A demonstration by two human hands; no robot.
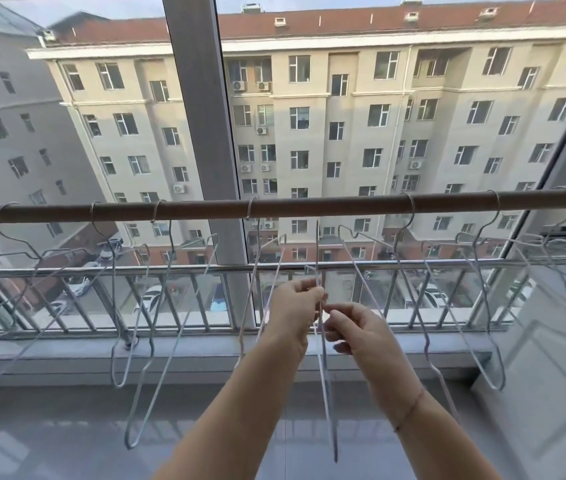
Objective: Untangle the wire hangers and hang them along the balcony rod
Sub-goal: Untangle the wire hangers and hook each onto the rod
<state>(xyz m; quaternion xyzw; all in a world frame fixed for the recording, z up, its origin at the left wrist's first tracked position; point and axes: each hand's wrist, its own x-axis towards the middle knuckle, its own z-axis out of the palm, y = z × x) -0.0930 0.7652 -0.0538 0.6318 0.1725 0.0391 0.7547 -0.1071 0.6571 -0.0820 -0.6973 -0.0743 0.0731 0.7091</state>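
A brown balcony rod point(309, 205) runs across the view at mid height. Several white wire hangers hang from it by their hooks, for example a hanger at the left point(157, 327) and a hanger at the right point(482, 306). My left hand point(295, 306) and my right hand point(354, 327) meet just below the rod's middle. Both pinch the neck of one wire hanger point(326, 393), seen edge-on, whose body hangs down between my forearms. Its hook end points up toward the rod, apart from it.
Behind the rod is a metal railing point(170, 271) on a grey sill point(67, 355), then window glass with a thick frame post point(205, 133). A white door or panel point(551, 358) stands at the right. Apartment blocks fill the background.
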